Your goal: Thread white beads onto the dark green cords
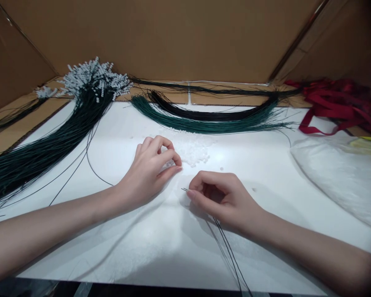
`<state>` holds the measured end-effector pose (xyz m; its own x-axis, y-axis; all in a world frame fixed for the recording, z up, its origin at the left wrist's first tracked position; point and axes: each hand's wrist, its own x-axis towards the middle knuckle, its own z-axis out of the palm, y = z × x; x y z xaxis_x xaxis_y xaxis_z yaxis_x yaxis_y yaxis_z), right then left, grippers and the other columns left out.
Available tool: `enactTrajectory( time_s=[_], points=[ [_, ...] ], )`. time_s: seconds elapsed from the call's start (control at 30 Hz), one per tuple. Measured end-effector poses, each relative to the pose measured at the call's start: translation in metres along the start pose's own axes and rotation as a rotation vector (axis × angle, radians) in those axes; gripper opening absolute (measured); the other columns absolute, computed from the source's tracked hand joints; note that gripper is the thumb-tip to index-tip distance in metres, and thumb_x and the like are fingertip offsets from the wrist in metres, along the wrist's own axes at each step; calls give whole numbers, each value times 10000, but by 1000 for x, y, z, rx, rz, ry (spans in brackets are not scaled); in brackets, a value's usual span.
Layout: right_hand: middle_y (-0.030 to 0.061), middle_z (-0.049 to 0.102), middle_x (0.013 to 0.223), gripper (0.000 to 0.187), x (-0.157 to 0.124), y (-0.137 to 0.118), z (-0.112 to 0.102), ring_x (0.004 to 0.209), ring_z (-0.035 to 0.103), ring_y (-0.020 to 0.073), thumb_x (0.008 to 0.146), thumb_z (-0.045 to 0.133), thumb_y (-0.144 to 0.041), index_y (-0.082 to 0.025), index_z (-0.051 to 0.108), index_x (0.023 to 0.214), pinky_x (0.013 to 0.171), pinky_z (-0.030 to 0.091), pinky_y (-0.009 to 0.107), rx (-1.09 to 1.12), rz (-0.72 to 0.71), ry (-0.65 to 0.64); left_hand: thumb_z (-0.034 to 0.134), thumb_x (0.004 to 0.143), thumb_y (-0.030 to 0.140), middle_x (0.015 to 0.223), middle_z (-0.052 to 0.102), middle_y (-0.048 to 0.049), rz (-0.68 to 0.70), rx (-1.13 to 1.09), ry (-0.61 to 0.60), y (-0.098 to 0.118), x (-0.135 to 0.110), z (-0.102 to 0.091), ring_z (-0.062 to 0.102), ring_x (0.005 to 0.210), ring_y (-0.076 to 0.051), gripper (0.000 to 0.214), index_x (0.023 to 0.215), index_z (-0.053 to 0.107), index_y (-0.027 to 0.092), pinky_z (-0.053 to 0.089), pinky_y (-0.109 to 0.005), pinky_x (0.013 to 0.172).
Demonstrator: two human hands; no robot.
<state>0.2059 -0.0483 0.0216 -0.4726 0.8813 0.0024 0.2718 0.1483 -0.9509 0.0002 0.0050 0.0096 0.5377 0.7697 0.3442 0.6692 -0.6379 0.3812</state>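
Note:
Near the middle of the white board, my left hand [154, 165] has its thumb and forefinger pinched together at the edge of a pile of small white beads [194, 152]. A tiny white bead seems to be between those fingertips, though it is barely visible. My right hand [219, 194] pinches a few thin dark wires [227, 243] close to their ends. The short tips poke out toward my left hand, and the long tails hang down past the board's front edge. A small gap separates the wire tips from my left fingertips.
A large bundle of green wires [49, 136] with white beaded tips lies at left. Curved bundles of green wire [204, 124] and black wire [210, 113] lie behind the beads. Red ribbon [336, 103] and a clear plastic bag [346, 173] are at right. Cardboard walls [173, 37] enclose the back.

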Motion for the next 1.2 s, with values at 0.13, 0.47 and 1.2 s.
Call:
enactTrajectory(
  time_s=[0.13, 0.47, 1.2],
  points=[
    [-31, 514, 622, 183, -1, -1, 0, 547, 437, 73, 926, 574, -219, -153, 568, 755, 491, 354, 197, 5, 8, -2, 601, 927, 198, 1077, 533, -54, 17, -7, 11, -1, 0, 1, 448, 921, -211, 58, 902, 652, 208, 370, -409, 872],
    [-38, 508, 626, 172, -2, 1, 0, 550, 433, 69, 934, 572, -219, -157, 574, 774, 494, 348, 191, 26, 7, 16, 575, 921, 62, 823, 627, -7, 136, -394, 72, 3, -2, -7, 563, 752, -104, 96, 882, 606, 144, 439, -246, 680],
    [-35, 493, 631, 151, -3, 3, 2, 564, 434, 83, 935, 551, -194, -163, 574, 788, 508, 344, 212, 44, -17, 57, 687, 869, 108, 897, 703, -32, 130, -815, -107, 1, -4, -11, 698, 828, -138, 119, 955, 653, 183, 592, -240, 739]
  ],
)
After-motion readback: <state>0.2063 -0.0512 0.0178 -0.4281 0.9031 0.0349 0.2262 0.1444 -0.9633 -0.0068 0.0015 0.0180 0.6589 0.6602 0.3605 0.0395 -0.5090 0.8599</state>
